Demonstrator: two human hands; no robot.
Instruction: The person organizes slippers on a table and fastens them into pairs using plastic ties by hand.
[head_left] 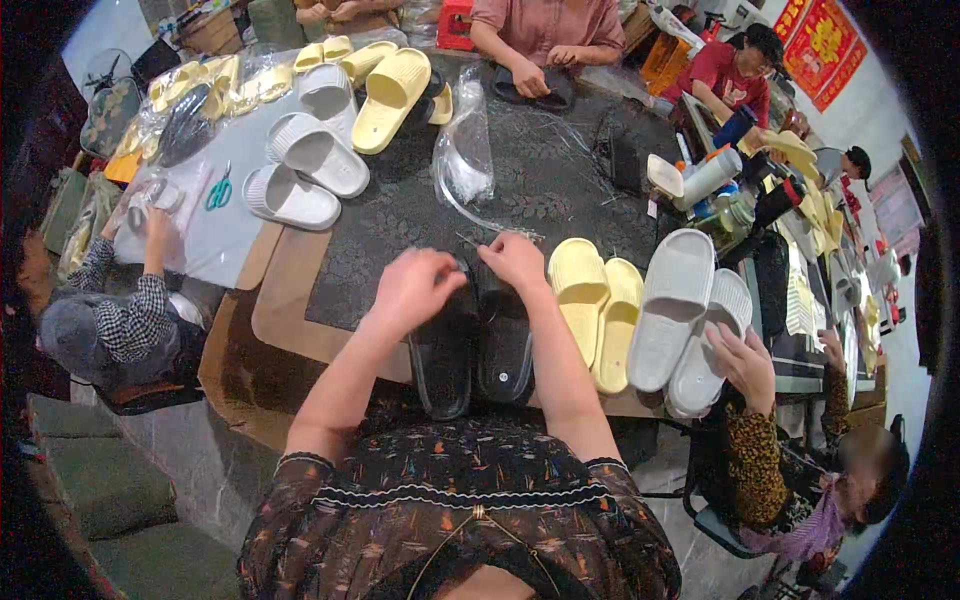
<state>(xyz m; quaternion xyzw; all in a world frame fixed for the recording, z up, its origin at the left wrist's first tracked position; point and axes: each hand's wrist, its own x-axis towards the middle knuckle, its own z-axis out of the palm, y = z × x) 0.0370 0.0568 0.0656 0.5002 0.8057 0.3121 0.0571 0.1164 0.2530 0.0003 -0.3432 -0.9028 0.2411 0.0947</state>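
A pair of black slippers, the left one (440,365) and the right one (506,360), lies side by side before me, toes pointing away. My left hand (415,288) is over the upper of the left slipper, its fingers curled together and slightly blurred; whatever they hold is hidden. Above the right slipper's toe, my right hand (515,262) pinches a thin pale strip (466,240). Beyond my hands lies a clear plastic bag (468,165) with a bundle of thin whitish strands.
Yellow slippers (580,290) and grey slippers (672,310) lie to my right. More grey slippers (318,155) and a large yellow slipper (392,100) are at the left, near teal scissors (219,188). Bottles (712,178) crowd the right edge. Several co-workers sit around the table.
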